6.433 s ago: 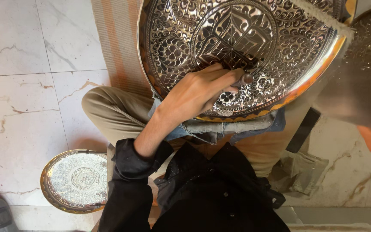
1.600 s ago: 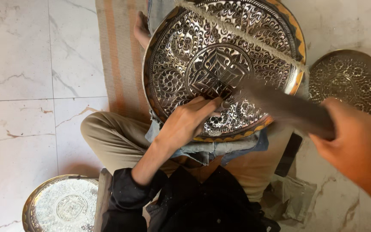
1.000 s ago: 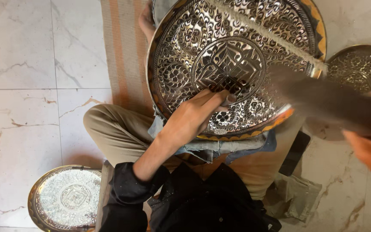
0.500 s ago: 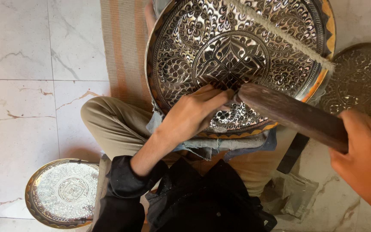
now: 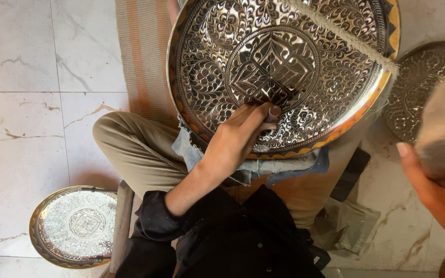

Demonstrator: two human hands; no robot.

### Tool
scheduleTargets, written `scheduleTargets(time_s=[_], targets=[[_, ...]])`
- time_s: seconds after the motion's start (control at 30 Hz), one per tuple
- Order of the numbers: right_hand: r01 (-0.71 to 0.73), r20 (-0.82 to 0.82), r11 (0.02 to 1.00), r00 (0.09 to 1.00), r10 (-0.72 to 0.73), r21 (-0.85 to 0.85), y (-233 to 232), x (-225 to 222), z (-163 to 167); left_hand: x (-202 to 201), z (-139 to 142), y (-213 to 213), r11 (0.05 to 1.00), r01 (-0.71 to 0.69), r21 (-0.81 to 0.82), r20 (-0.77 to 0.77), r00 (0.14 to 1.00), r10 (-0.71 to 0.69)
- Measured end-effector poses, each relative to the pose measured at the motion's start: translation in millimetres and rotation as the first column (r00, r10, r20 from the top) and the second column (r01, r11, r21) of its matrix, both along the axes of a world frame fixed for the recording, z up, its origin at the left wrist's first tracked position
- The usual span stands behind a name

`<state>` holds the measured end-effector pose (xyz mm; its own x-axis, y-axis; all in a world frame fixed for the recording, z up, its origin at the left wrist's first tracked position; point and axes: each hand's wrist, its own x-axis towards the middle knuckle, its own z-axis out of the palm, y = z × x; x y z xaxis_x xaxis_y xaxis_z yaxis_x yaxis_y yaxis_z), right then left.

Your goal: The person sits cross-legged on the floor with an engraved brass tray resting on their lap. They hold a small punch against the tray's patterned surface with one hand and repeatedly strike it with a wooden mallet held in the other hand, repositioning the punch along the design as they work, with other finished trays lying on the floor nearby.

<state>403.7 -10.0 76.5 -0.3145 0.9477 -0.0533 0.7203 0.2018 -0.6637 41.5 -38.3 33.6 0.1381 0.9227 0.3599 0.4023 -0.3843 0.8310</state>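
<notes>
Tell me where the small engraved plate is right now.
In the head view the small plate lies flat on the marble floor at lower left, beside the person's bent knee and apart from the large tray on the lap.

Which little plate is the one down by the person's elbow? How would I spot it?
Start at the big engraved silver tray resting on the person's lap, where the left hand presses a small punch. Go down-left past the bent knee to the marble floor. The small round plate lies there, brass-rimmed, far smaller than the tray.
</notes>
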Motion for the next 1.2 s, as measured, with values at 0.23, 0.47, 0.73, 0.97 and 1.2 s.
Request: scheduleTargets(time_s=[0.23, 0.47, 0.73, 0.97, 1.2], targets=[[0.072, 0.153, 0.99, 0.987, -0.053, -0.123, 26.5, 69.0, -41.6, -1.5, -9.2, -2.7, 1.0, 0.008, -0.021, -0.087, 0.996, -0.01], [0.608, -0.206, 0.48, 0.465, -0.861, -0.633, 30.3, -3.3, 1.4, 2.0, -21.5, -4.0, 0.998, -0.054, 0.041, -0.113, 0.992, 0.058], [-0.031, 0.302, 0.997, 0.952, 0.049, -0.065, 31.4, -24.8, 29.3, 8.2, -20.7, -4.5, 0.997, -0.071, 0.016, -0.087, 0.994, 0.073], [-0.015, 0.238, 0.999, 0.971, 0.022, -0.034, 26.2, 2.7, 11.7, 4.8, -21.3, -4.6, 0.999, -0.03, 0.039, -0.112, 0.993, 0.034], [-0.267, 0.364, 0.96, 0.905, 0.22, 0.082, 41.2, -1.5, 15.0, 5.1, -26.8, -5.0, 0.997, -0.024, 0.078, -0.049, 0.998, 0.028]])
